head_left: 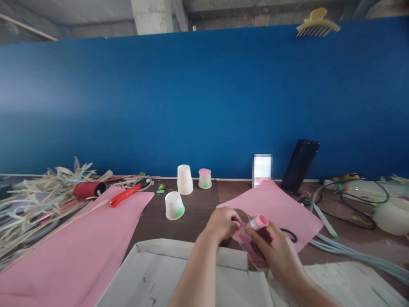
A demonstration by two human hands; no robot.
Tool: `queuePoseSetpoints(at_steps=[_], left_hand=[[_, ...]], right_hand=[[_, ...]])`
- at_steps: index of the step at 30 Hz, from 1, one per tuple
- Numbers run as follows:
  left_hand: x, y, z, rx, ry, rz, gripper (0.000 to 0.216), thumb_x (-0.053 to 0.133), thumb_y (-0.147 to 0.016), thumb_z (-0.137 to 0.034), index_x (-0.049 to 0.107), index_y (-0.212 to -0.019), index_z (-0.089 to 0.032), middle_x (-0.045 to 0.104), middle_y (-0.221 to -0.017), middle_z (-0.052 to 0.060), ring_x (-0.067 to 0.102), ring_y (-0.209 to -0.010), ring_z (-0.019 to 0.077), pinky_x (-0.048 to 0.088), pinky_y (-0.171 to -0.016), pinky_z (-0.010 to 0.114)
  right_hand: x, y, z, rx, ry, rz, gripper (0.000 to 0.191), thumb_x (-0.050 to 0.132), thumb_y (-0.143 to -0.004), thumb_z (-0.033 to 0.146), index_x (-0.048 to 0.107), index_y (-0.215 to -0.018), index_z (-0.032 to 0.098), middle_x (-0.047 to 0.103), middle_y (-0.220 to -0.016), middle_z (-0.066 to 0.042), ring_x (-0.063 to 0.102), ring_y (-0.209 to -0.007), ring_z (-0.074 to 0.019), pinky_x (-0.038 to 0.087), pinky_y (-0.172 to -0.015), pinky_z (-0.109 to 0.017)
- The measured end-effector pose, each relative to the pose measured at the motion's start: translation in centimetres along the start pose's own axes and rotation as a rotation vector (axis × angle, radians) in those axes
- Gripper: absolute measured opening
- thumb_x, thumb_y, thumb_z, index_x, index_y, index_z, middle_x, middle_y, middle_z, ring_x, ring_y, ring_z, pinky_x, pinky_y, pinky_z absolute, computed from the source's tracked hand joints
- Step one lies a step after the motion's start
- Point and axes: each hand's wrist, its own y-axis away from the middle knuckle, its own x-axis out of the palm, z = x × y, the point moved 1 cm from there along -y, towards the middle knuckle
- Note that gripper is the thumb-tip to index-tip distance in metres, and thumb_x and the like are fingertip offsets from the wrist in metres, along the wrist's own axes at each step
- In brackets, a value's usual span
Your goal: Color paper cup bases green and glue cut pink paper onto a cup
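My right hand (276, 247) is closed around a small glue stick (258, 222) with a pink end, held tilted over a brown cardboard disc (240, 214). My left hand (223, 222) pinches the disc and a small piece of pink paper (240, 236) at its edge. Both hands work above a pink paper sheet (281, 209) on the dark table. A black loop that looks like a scissors handle (289, 234) lies just right of my right hand.
Several upside-down white paper cups (174, 205) stand mid-table, one topped pink (205, 178). A large pink sheet (64, 251) lies left with a red-handled tool (125, 195), a red roll (87, 189) and straw strips (28, 204). A grey cardboard tray (179, 273) sits near me; cables (351, 204) right.
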Motion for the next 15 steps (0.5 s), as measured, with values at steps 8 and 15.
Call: queuePoseSetpoints(at_steps=[8,15], left_hand=[[0.02,0.15,-0.01,0.051,-0.013,0.013,0.023,0.051,-0.072,-0.021,0.068,-0.087,-0.024,0.068,-0.091,-0.002,0.059,-0.078,0.0137,0.043,-0.062,0.021],[0.07,0.11,-0.10,0.054,-0.028,0.030,0.024,0.052,-0.073,-0.024,0.071,-0.087,-0.028,0.069,-0.089,-0.003,0.060,-0.075,0.0126,0.043,-0.064,0.021]], right_hand=[[-0.07,0.14,0.30,0.019,-0.012,-0.029,0.035,0.052,-0.077,0.053,0.063,-0.077,0.019,0.064,-0.063,-0.001,0.057,-0.058,-0.0175,0.041,-0.051,-0.025],[-0.26,0.07,-0.42,-0.021,0.083,0.017,0.031,0.052,-0.079,0.050,0.060,-0.083,0.020,0.065,-0.065,0.000,0.059,-0.060,-0.0175,0.043,-0.056,-0.025]])
